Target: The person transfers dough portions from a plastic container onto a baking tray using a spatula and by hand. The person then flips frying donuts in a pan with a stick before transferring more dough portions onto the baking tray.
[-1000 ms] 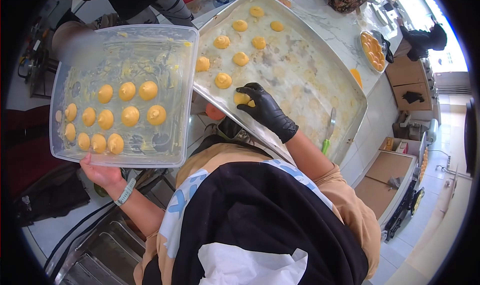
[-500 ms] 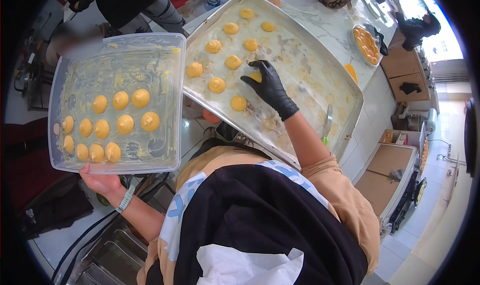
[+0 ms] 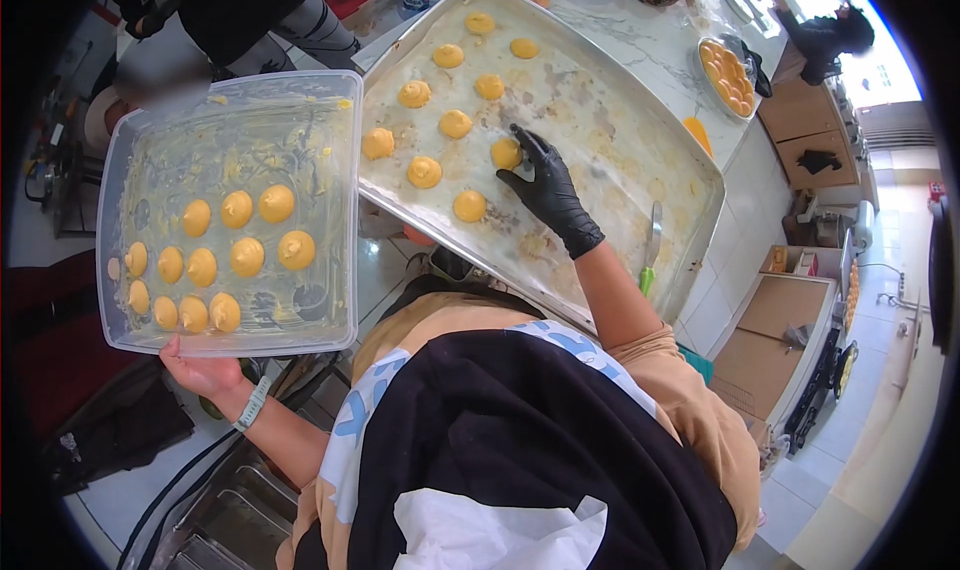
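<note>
- Across the broad metal tray [image 3: 590,120], ten soft yellow mounds [image 3: 424,172] sit on pale, brown-stained lining, some peaked, some flatter.
- Left of it, a clear plastic container [image 3: 290,135], its surface greasy and smeared, carries twelve more, smooth and mostly pointed.
- Beside my right forearm, a knife [image 3: 655,236] with a green handle lies on the tray.
- I can't see the fingers beneath the container; the room's edges fall into black, and the people [image 3: 235,15] beyond are partly cut off.
- My bare left hand [image 3: 205,372] clamps the container's near edge, thumb at the rim.
- My black-gloved right hand [image 3: 550,192] is partly open, thumb and fingers apart around one mound; whether they touch it, I can't tell.
</note>
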Available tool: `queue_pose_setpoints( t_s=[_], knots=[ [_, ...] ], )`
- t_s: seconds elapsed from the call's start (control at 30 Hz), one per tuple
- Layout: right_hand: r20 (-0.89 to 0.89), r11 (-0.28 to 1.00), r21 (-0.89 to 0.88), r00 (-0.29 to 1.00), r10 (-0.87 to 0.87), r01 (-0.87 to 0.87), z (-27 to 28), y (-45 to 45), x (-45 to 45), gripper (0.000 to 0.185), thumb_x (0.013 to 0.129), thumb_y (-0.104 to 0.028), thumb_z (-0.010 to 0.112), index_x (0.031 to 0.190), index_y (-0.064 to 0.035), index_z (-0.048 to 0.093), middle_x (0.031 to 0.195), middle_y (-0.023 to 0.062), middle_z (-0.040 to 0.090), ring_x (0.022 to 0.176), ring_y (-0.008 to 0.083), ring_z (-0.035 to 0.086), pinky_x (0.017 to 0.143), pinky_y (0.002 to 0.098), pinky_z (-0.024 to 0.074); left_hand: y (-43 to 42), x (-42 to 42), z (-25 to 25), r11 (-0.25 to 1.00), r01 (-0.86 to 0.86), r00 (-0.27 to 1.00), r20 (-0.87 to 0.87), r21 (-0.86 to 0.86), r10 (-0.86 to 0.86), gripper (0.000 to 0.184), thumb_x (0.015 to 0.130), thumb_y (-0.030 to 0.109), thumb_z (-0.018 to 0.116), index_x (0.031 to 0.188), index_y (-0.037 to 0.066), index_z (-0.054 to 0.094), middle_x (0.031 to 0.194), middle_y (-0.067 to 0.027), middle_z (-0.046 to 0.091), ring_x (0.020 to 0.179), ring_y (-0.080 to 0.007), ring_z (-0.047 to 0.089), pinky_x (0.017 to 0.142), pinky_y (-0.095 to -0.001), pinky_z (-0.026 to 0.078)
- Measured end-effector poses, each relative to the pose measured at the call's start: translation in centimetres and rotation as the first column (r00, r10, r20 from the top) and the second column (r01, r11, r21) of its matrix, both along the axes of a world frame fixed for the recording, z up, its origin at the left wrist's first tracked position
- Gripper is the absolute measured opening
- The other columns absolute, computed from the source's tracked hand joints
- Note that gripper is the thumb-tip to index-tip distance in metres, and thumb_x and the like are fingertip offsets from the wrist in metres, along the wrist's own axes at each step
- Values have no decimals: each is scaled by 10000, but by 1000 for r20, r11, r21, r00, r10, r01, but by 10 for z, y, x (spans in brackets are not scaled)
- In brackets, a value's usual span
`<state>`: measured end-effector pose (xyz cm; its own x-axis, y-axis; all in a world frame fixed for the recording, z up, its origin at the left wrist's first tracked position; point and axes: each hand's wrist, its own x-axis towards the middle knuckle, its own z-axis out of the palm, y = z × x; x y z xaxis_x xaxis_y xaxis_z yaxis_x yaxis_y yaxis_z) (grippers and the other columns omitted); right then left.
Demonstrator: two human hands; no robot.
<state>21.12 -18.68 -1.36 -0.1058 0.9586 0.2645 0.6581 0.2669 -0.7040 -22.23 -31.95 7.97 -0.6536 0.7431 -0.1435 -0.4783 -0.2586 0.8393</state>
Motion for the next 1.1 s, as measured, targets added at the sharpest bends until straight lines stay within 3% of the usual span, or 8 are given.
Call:
queue_pose_setpoints(
  t_s=[0.1, 0.23, 0.33, 0.73, 0.83, 0.97, 1.1],
  knots=[
    [96, 972, 236, 995, -37, 14, 16, -13, -11, 542, 699, -157, 709, 1182, -65, 480, 1107, 175, 518, 1031, 330, 485, 890, 393, 406, -1, -1, 0, 1000, -1, 1000, 20, 5, 1, 574, 743, 267, 498, 1263, 63, 365, 1214, -93, 430, 1128, -258, 411, 954, -407, 327],
    [-36, 964, 44, 963, 266, -264, 16, -37, -32, 570, 687, -203, 725, 1183, -71, 478, 1091, 167, 522, 1024, 330, 482, 890, 397, 400, 0, 1, 0, 1000, 8, 1000, 5, 16, -8, 593, 754, 283, 487, 1283, 56, 345, 1255, -104, 414, 1156, -276, 396, 973, -427, 312],
    [-15, 966, -56, 968, 252, -252, 8, -45, -39, 546, 699, -179, 704, 1184, -67, 478, 1087, 170, 525, 1005, 334, 494, 880, 389, 409, 2, 5, 4, 999, 29, 1000, 3, 38, -29, 588, 747, 270, 490, 1279, 63, 348, 1241, -99, 418, 1147, -269, 401, 968, -419, 316],
    [-11, 957, -82, 961, 278, -277, 16, -48, -36, 506, 715, -117, 688, 1179, -73, 492, 1115, 154, 538, 1022, 320, 508, 896, 381, 413, 0, 6, 8, 995, 84, 996, 28, 51, -85, 605, 736, 249, 500, 1286, 57, 335, 1249, -102, 407, 1156, -270, 394, 975, -413, 313],
    [-104, 979, -19, 974, 202, -205, 22, -50, -38, 435, 724, -98, 678, 1129, -66, 523, 1092, 140, 548, 1005, 300, 521, 872, 362, 421, 0, 13, 12, 997, 68, 998, 9, 43, -68, 605, 746, 258, 488, 1294, 57, 328, 1263, -103, 408, 1167, -275, 390, 985, -417, 307],
    [-82, 980, 189, 996, -45, 60, 25, -35, -32, 308, 735, -85, 653, 1015, -34, 535, 1031, 158, 543, 992, 325, 501, 858, 384, 408, -3, 10, 10, 989, 116, 992, 35, 89, -120, 601, 747, 244, 488, 1296, 60, 324, 1261, -101, 416, 1167, -279, 396, 983, -421, 315],
    [-257, 941, 285, 960, -110, 184, 84, -33, -50, 209, 740, 9, 623, 944, -20, 586, 975, 123, 590, 923, 256, 561, 799, 312, 436, -2, 22, 15, 981, 145, 988, 37, 127, -151, 594, 739, 224, 487, 1287, 59, 331, 1245, -105, 423, 1151, -276, 412, 975, -418, 332]
  ],
)
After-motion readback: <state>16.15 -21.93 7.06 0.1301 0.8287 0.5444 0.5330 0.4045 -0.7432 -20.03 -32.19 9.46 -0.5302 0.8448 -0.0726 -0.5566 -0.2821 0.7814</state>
